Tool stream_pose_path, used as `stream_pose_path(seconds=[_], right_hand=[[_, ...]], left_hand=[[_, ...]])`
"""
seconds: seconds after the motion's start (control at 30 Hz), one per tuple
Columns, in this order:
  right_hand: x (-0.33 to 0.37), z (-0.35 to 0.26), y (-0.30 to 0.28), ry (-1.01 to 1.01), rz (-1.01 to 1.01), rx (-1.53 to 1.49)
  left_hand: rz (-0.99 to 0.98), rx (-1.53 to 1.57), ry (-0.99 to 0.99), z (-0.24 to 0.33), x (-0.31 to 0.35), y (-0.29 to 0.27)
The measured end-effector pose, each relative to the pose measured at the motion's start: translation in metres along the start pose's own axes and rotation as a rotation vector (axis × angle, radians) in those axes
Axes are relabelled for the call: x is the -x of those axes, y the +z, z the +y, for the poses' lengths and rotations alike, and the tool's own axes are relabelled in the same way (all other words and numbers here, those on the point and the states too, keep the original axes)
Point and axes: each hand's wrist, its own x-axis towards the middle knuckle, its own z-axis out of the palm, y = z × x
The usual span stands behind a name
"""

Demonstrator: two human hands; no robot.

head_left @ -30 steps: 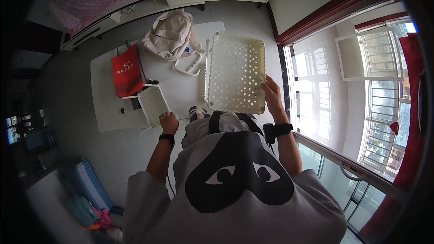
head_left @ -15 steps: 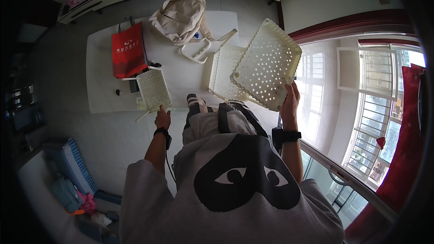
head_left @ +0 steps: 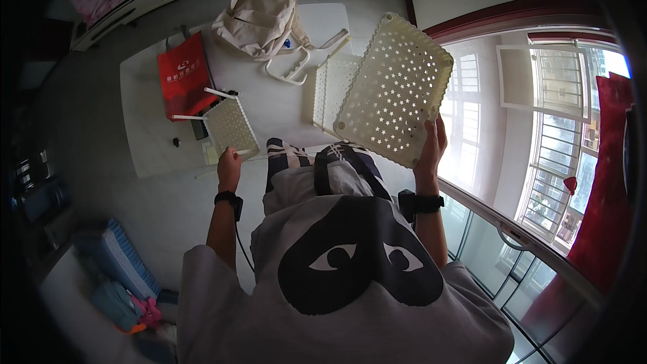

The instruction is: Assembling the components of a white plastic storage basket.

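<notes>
My left hand (head_left: 230, 165) is closed on the near edge of a small cream perforated rack (head_left: 232, 125). White legs stick out from the rack's far and left sides, toward a red bag (head_left: 185, 74). On the right, my right hand (head_left: 432, 145) grips the lower right edge of a large cream tray (head_left: 394, 87), pierced with star-shaped holes and tilted up. Partly behind it stands a second cream perforated tray (head_left: 327, 94), much of it hidden. Between the two hands lies a cream curved frame piece (head_left: 288, 78) on the table.
A beige backpack (head_left: 259, 23) sits at the far side of the white table (head_left: 141, 91). A small black object (head_left: 176, 142) lies near the table's left end. To the right are a glass railing (head_left: 465, 229) and a red curtain (head_left: 606, 182).
The small rack has turned in my left hand, and its legs now show more on the far left. The large tray has swung slightly left, covering more of the tray behind it.
</notes>
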Motion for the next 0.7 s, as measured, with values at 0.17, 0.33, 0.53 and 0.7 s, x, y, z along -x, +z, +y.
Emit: stream_pose_path(seconds=[0.17, 0.33, 0.53, 0.7], right_hand=[[-0.007, 0.006, -0.012, 0.010, -0.022, -0.073], [-0.008, -0.001, -0.028, -0.010, 0.068, -0.030], [-0.021, 0.015, -0.089, 0.016, 0.157, -0.191], [-0.032, 0.025, -0.119, 0.002, 0.212, -0.261]], left_hand=[[0.020, 0.021, 0.099, 0.042, -0.011, -0.075], [0.055, 0.053, 0.155, 0.100, -0.010, -0.123], [0.231, 0.211, 0.291, 0.207, 0.021, -0.177], [0.419, 0.246, 0.580, 0.276, 0.062, -0.214]])
